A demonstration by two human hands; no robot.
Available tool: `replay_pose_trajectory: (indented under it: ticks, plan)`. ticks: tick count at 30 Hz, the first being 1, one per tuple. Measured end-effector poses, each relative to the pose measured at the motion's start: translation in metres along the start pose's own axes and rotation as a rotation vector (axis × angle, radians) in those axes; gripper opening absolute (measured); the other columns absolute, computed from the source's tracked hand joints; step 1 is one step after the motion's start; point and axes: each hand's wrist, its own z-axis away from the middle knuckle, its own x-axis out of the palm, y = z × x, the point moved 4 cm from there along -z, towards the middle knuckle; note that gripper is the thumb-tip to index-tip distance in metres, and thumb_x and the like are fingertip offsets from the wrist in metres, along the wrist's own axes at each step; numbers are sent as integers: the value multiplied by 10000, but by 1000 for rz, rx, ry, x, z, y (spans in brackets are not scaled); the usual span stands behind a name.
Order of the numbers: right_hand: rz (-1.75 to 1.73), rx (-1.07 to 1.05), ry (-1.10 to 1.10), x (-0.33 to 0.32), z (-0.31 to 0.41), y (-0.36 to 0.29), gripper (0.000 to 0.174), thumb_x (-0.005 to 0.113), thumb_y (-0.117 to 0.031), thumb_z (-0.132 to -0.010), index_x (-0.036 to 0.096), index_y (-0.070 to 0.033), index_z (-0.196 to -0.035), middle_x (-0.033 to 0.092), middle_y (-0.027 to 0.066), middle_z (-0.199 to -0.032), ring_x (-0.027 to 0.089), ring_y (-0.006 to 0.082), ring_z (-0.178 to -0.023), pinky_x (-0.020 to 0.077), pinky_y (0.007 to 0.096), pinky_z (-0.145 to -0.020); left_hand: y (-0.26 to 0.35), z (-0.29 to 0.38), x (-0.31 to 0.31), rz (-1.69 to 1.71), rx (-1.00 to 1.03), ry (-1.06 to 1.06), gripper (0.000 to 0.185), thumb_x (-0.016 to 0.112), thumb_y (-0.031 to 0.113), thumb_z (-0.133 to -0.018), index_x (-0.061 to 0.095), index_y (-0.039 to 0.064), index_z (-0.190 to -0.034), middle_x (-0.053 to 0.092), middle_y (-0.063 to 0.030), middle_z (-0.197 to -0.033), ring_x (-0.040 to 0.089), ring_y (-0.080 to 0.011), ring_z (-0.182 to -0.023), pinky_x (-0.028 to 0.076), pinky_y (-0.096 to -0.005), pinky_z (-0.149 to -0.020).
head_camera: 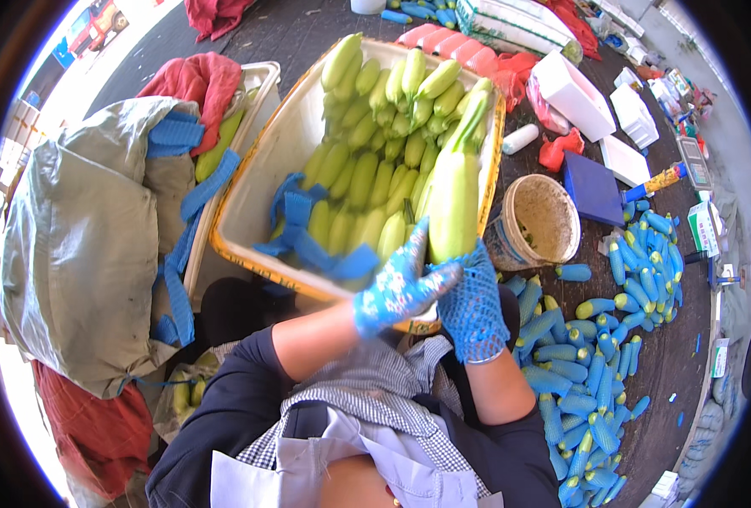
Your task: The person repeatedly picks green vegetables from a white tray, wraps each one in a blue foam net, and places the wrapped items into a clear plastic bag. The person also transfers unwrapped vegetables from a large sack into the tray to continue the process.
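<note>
A large pale green zucchini (454, 203) stands stem-up over the right side of a white plastic crate (255, 184). My right hand (473, 311) is sleeved in blue foam netting and grips the zucchini's lower end. My left hand (394, 286), in a blue floral glove, is beside that end with index finger and thumb spread. Its thumb lies against the netting; whether its fingers pinch anything is unclear. Many smaller zucchini (362, 178) are stacked in the crate. Loose blue net sleeves (312, 235) lie at its near left corner.
On the right, netted zucchini (578, 368) are heaped over the dark floor. A dirty bucket (543, 222) stands against the crate's right side, near a blue box (594, 187) and white foam boxes (572, 95). Grey cloth (90, 241) drapes a second crate (267, 82) at left.
</note>
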Motion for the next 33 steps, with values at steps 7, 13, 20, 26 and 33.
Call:
replay_pose_trajectory:
  ticks: [7, 13, 20, 26, 33]
  plan:
    - [-653, 125, -57, -15, 108, 9, 683, 645, -367, -741, 434, -5, -1281, 503, 153, -1265, 481, 283, -1170, 330, 390, -1035, 25, 31, 8, -449, 506, 262, 31, 631, 53, -802, 628, 22, -804, 564, -100, -616, 558, -232, -526, 429, -321, -493]
    - [-1794, 250, 504, -26, 180, 151, 524, 458, -249, -896, 367, 23, -1335, 454, 179, -1321, 473, 260, -1189, 375, 379, -1016, -20, 2, -46, -1179, 223, 144, 510, 654, 155, -781, 483, 39, -1248, 519, -189, -1176, 610, -258, -888, 523, -325, -728]
    - [56, 690, 135, -19, 188, 305, 337, 464, -189, -902, 566, -5, -1166, 602, 155, -1122, 580, 258, -1028, 455, 407, -899, -119, -7, -161, -1463, -734, -175, 642, 711, 280, -727, 455, 45, -1266, 610, -208, -1062, 580, -357, -994, 465, -379, -862]
    - [178, 1010, 4, 63, 252, 432, 272, 511, -151, -891, 569, -9, -1115, 607, 140, -1067, 609, 260, -881, 515, 389, -795, -85, 7, -178, -1523, -478, 14, 503, 737, 162, -671, 552, 29, -1119, 604, -181, -1012, 596, -323, -930, 484, -377, -807]
    - [-735, 1418, 436, 74, 305, 479, 288, 583, -137, -852, 591, -55, -1128, 627, 133, -1017, 624, 232, -844, 536, 355, -685, -61, 15, -163, -1426, -67, 104, 493, 622, 1, -717, 505, 10, -1195, 548, -183, -1031, 569, -326, -936, 470, -372, -830]
